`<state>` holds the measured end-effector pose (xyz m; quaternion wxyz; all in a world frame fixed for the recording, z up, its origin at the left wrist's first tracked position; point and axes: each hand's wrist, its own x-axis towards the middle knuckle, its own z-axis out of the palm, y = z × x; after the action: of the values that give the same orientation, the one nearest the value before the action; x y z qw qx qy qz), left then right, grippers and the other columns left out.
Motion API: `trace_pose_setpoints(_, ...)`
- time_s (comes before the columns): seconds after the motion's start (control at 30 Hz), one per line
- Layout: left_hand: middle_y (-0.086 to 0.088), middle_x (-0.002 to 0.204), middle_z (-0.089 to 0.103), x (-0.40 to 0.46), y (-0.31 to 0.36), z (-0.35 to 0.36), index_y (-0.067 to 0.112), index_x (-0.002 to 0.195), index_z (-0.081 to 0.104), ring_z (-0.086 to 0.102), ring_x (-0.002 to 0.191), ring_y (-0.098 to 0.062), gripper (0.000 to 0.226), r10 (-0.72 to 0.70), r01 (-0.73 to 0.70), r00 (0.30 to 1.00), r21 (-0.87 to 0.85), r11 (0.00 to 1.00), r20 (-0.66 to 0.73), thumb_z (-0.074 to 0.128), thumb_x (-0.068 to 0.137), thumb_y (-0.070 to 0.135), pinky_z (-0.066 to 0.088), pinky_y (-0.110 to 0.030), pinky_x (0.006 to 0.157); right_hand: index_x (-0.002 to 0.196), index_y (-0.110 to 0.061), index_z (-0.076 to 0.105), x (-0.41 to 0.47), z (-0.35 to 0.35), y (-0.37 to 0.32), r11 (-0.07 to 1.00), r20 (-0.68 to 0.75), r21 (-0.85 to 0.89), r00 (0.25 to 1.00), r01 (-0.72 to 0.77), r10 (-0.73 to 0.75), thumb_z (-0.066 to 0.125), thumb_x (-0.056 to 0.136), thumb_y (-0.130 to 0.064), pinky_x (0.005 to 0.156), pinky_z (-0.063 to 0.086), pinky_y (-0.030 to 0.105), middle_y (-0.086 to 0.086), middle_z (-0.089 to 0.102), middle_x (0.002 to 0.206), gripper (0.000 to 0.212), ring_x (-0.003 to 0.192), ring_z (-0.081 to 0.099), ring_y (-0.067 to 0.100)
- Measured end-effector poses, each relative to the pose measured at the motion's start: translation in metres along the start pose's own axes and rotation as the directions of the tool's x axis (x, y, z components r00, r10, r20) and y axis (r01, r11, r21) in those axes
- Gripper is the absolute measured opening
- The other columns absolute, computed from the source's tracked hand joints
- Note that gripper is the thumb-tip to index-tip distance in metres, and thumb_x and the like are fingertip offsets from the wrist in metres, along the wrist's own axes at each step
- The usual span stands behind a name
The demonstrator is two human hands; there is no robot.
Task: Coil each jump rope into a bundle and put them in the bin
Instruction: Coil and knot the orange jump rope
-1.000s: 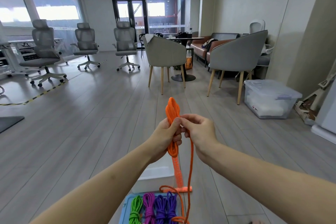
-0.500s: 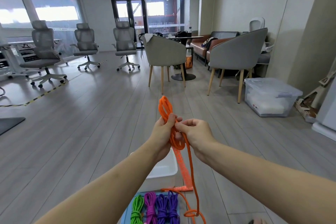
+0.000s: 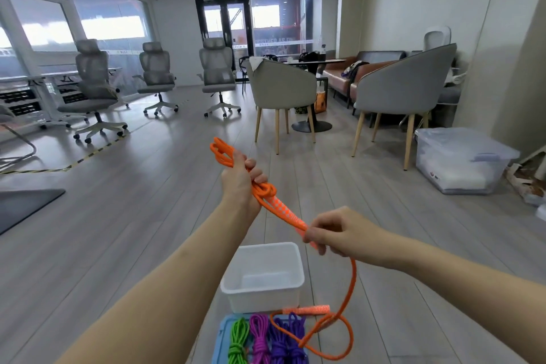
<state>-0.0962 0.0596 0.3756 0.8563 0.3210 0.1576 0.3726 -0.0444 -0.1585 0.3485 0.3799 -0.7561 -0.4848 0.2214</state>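
My left hand (image 3: 240,183) grips a folded bundle of the orange jump rope (image 3: 267,193), whose loops stick out above the fist. My right hand (image 3: 331,232) pinches the rope's patterned orange handle lower right of it. From there the loose cord hangs down and loops on the floor, beside the second handle (image 3: 307,310). A white bin (image 3: 263,276) stands on the floor below my hands with nothing visible inside. In front of it, green (image 3: 237,340), magenta (image 3: 260,337) and purple (image 3: 288,340) ropes lie coiled on a blue tray (image 3: 220,346).
Two grey armchairs (image 3: 283,91) and a round table stand ahead. A clear lidded storage box (image 3: 461,159) sits at the right wall. Office chairs (image 3: 94,89) line the windows on the left. A dark mat (image 3: 23,204) lies on the wooden floor at far left.
My hands have drawn apart: the right hand slid down the rope to the handle and moved lower right. The left hand tilted the bundle leftward. The view dipped, showing the whole bin.
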Motion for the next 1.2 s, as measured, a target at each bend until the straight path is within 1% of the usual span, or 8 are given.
trace_pose_setpoints(0.13,0.006,0.065,0.042,-0.001,0.008,-0.007,0.019,0.091,0.047,0.030,0.044,-0.005,0.026,-0.036,0.030,0.995,0.060,0.998,0.088,0.049,0.107,0.039,0.031,-0.018,0.038,0.090,-0.020,0.071,-0.008,-0.013,0.021,0.999,-0.050,-0.045,0.998,-0.025,0.023,0.058,0.102,-0.029,0.060,0.043,0.029,-0.006,0.058,0.065,0.020,0.059,0.050,0.006)
trace_pose_setpoints(0.23,0.007,0.064,0.047,-0.009,0.001,-0.016,0.019,0.093,0.049,0.035,0.045,-0.006,0.023,-0.075,0.028,0.986,0.287,0.958,0.152,0.050,0.107,0.037,0.036,-0.019,0.041,0.092,-0.023,0.067,-0.004,-0.015,0.025,0.996,-0.182,-0.073,0.982,0.045,-0.058,0.056,0.104,-0.029,0.062,0.042,0.031,-0.003,0.055,0.068,0.018,0.062,0.047,0.009)
trace_pose_setpoints(0.5,-0.008,0.077,0.063,-0.043,-0.020,-0.027,0.007,0.100,0.053,0.066,0.055,-0.023,0.026,-0.236,-0.123,0.910,0.765,0.632,0.341,0.048,0.108,0.031,0.057,-0.034,0.053,0.106,-0.028,0.071,0.007,-0.012,0.015,0.900,-0.334,-0.390,0.881,0.195,-0.335,0.056,0.099,-0.044,0.069,0.057,0.033,-0.015,0.067,0.086,0.023,0.077,0.063,0.008)
trace_pose_setpoints(0.67,-0.016,0.095,0.072,-0.059,-0.029,-0.023,0.000,0.122,0.053,0.073,0.072,-0.033,0.038,-0.399,-0.062,0.830,0.777,0.627,0.388,0.046,0.108,0.035,0.063,-0.041,0.067,0.105,-0.028,0.073,0.015,-0.010,0.016,0.809,-0.353,-0.542,0.812,0.227,-0.464,0.055,0.096,-0.048,0.066,0.048,0.021,-0.018,0.068,0.090,0.028,0.074,0.058,-0.002)
trace_pose_setpoints(0.77,-0.014,0.090,0.071,-0.064,-0.033,-0.020,0.001,0.125,0.055,0.071,0.066,-0.026,0.045,-0.459,0.000,0.793,0.754,0.657,0.401,0.045,0.107,0.042,0.061,-0.035,0.063,0.103,-0.034,0.071,0.017,-0.011,0.017,0.774,-0.387,-0.606,0.782,0.184,-0.489,0.052,0.095,-0.056,0.064,0.054,0.027,-0.018,0.068,0.088,0.030,0.074,0.062,0.004)
trace_pose_setpoints(0.87,-0.003,0.072,0.059,-0.065,-0.034,-0.019,0.009,0.116,0.052,0.056,0.054,-0.014,0.038,-0.506,0.105,0.787,0.731,0.674,0.353,0.046,0.106,0.045,0.051,-0.026,0.054,0.092,-0.033,0.067,0.018,-0.013,0.018,0.769,-0.444,-0.625,0.750,0.132,-0.490,0.050,0.090,-0.070,0.057,0.052,0.026,-0.015,0.066,0.076,0.041,0.066,0.062,0.006)
trace_pose_setpoints(1.03,0.005,0.069,0.036,-0.065,-0.028,-0.022,0.019,0.105,0.052,0.036,0.053,-0.006,0.044,-0.667,0.218,0.662,0.764,0.607,0.342,0.049,0.097,0.062,0.040,-0.019,0.050,0.073,-0.033,0.057,0.018,-0.022,0.023,0.751,-0.478,-0.660,0.788,-0.031,-0.387,0.043,0.076,-0.086,0.050,0.036,0.022,-0.012,0.053,0.058,0.055,0.054,0.053,0.005)
trace_pose_setpoints(1.2,0.006,0.068,0.028,-0.059,-0.025,-0.028,0.023,0.089,0.045,0.031,0.051,-0.004,0.025,-0.725,0.214,0.583,0.792,0.572,0.366,0.058,0.102,0.040,0.035,-0.016,0.047,0.082,-0.027,0.060,0.019,-0.032,0.033,0.807,-0.489,-0.586,0.826,-0.070,-0.282,0.044,0.086,-0.076,0.052,0.044,0.026,-0.008,0.056,0.063,0.052,0.056,0.055,0.009)
